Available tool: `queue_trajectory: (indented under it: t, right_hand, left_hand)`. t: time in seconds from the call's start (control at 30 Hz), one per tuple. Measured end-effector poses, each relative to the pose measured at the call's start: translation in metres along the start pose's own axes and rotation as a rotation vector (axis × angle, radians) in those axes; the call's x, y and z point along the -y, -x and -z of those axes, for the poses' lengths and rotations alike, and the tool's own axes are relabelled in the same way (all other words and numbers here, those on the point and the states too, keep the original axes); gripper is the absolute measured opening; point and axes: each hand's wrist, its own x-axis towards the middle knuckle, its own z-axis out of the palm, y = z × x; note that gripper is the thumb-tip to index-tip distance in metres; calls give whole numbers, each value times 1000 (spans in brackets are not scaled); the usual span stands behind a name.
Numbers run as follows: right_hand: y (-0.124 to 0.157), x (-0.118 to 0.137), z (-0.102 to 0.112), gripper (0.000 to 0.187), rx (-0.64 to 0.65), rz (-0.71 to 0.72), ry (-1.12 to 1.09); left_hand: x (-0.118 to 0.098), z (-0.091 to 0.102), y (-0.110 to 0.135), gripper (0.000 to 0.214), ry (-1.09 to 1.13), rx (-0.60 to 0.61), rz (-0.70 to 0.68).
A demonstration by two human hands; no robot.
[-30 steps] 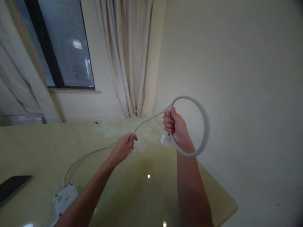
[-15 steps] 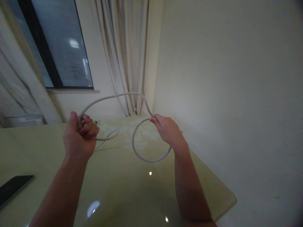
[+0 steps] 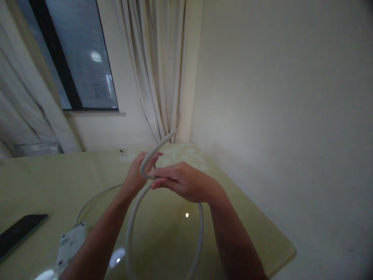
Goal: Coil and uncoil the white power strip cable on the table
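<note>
A white power cord (image 3: 133, 221) hangs in a large loop above the table, with another curve of it rising over my hands. My right hand (image 3: 186, 181) is closed, pinching the cord between thumb and fingers at the top of the loop. Just behind and left of it, my left hand (image 3: 136, 171) is curled about the cord, its fingers partly hidden by the cord and the right hand. From near the left wrist, the cord runs down to a white power strip (image 3: 71, 241) on the table, partly covered by my left forearm.
The pale yellow-green glossy table (image 3: 247, 233) ends at a rounded right corner beside a bare wall (image 3: 276, 116). A dark flat device (image 3: 21, 233) lies at the left. Beyond the table are a window (image 3: 81, 54) and cream curtains (image 3: 157, 70).
My left hand has moved right, close to my right hand, which has come left and lower. The cord's loop hangs larger and lower. The power strip has come into view.
</note>
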Motion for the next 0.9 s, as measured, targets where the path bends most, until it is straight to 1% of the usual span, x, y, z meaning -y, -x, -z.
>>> queue_trajectory:
  t: [0.03, 0.1, 0.17, 0.23, 0.33, 0.4, 0.5, 0.57, 0.63, 0.7, 0.77, 0.83, 0.9]
  right_hand:
    - [-3, 1, -5, 33, 24, -26, 43]
    - [-7, 1, -12, 28, 76, -71, 128]
    - [-8, -1, -16, 27, 132, -90, 191]
    - [-7, -2, -17, 27, 187, -95, 235]
    - [-5, -4, -17, 27, 213, -160, 314]
    - [-6, -7, -19, 26, 195, -234, 396]
    - [-7, -13, -26, 25, 160, -336, 512]
    - [-8, -19, -29, 25, 114, -412, 577]
    - [-7, -27, -29, 27, 46, -503, 631]
    - [-7, -35, -24, 31, -42, -589, 658]
    - [-7, -44, -15, 35, -133, -673, 636]
    - [-7, -56, -4, 37, -249, -734, 571]
    - [-8, -69, 5, 33, -406, -742, 457]
  left_hand:
    - [0, -1, 1, 38, 4, 43, 6]
    - [0, 1, 3, 43, 92, 152, 44]
    - [0, 5, 5, 43, 228, 201, 86]
    - [-1, 12, 5, 42, 373, 197, 140]
    - [-7, 21, 4, 58, 537, 172, 195]
    - [-16, 25, 5, 62, 536, 152, 167]
    - [-37, 31, 12, 42, 377, 222, 63]
    - [-53, 33, 17, 37, 298, 270, -18]
    - [-64, 35, 21, 37, 305, 239, -85]
    - [-68, 37, 23, 39, 350, 152, -132]
    - [-68, 39, 23, 44, 382, 53, -160]
    - [-66, 40, 22, 48, 389, -50, -183]
    - [-64, 38, 21, 53, 390, -137, -221]
